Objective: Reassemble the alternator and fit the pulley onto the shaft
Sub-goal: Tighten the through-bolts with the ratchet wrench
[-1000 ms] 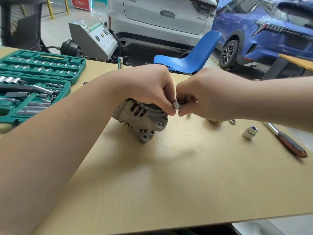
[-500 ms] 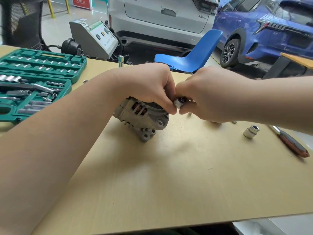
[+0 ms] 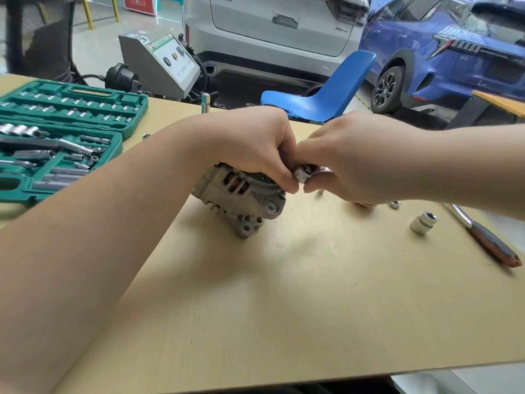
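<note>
Presently listed: one grey cast-aluminium alternator point(image 3: 244, 200), copper windings showing through its vents, lying on the tan wooden surface point(image 3: 284, 308) under both hands. Left hand point(image 3: 252, 143): fingers curled over the top of the housing, thumb and forefinger meeting a small silver cylindrical metal piece point(image 3: 302, 174) at the alternator's right end. Right hand point(image 3: 355, 157): fingers curled, pinching the same piece from the other side. Whether this piece is a nut, a spacer or a socket cannot be told, and the shaft itself is hidden behind the fingers. Nearby stock: loose chrome socket point(image 3: 423, 223), small silver nut point(image 3: 394, 204) and red-and-black-handled ratchet point(image 3: 483, 237) to the right; a brass-coloured part under the right hand, mostly hidden; open green plastic socket-set case point(image 3: 59, 137) at left. No pulley is identifiable. Judged step: starting a small part by hand at the shaft end. Handling advice: keep the housing pinned so it cannot roll on its lugs, hold the piece square to the axis, turn lightly with fingertips until it runs freely, and reach for the ratchet only afterwards; forcing it crooked risks crossed threads.
</note>
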Motion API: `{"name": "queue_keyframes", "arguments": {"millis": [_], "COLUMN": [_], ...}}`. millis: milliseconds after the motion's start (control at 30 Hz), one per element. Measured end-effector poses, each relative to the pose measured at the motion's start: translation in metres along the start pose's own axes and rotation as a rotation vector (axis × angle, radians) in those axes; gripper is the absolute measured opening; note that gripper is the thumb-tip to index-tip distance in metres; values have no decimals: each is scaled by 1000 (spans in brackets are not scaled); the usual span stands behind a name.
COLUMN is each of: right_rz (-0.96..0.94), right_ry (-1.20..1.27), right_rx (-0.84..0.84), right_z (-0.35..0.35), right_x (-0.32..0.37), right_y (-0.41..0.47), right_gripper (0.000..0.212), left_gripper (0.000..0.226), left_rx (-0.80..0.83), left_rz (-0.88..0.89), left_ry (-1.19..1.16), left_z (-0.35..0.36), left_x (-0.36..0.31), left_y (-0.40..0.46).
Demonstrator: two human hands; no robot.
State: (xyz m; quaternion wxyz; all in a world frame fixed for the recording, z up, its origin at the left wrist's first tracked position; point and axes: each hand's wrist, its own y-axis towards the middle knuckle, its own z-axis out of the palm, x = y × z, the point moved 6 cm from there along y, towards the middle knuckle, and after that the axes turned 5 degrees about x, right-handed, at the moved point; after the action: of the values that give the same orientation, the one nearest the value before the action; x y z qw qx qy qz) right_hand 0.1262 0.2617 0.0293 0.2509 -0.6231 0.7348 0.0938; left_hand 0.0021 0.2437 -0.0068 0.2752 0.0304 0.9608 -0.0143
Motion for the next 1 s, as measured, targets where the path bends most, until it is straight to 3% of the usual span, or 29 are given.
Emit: {"name": "queue_keyframes", "arguments": {"millis": [33,100,233,300,367,433,500,567,667,733,800,900,967,1000], "right_rz": [-71,-46,390,492,372,134,-43,10,408,555,474,99,-50,-13], "right_ry": [-85,23,740,852,586,170,-48,48,644,864,686,135,17,79], "right_rx": [4,-7,82,117,45,-23,-9,4,90,144,85,-53,-63,-58], "right_z": [1,0,16,20,14,5,5,8,17,22,19,9,10,9], "right_x": [2,-1,-15,-13,-14,-4,3,1,-12,-11,-12,0,4,1], "right_y": [-1,-2,-2,-3,-1,1,-1,-2,-3,-4,-3,-1,-3,-4], "right_gripper": [30,33,42,45,44,34,27,28,44,44,42,25,18,24], "left_gripper": [11,12,15,15,16,15,11,11,11,14,14,10,10,11], "left_rx": [4,2,-13,-11,-8,-1,6,-1,-12,-13,-17,-5,-4,-8], "left_rz": [-2,-7,-33,-30,-15,-14,-18,-18,-32,-49,-36,-31,-32,-28], "left_ry": [0,1,12,20,24,14,3,7,14,24,29,16,9,10], "left_z": [0,1,1,0,-1,-1,0,0,0,0,-1,0,0,0], "left_x": [0,0,3,2,1,0,1,1,2,3,3,2,2,2], "left_y": [1,2,2,2,2,1,1,2,2,2,2,1,1,1]}}
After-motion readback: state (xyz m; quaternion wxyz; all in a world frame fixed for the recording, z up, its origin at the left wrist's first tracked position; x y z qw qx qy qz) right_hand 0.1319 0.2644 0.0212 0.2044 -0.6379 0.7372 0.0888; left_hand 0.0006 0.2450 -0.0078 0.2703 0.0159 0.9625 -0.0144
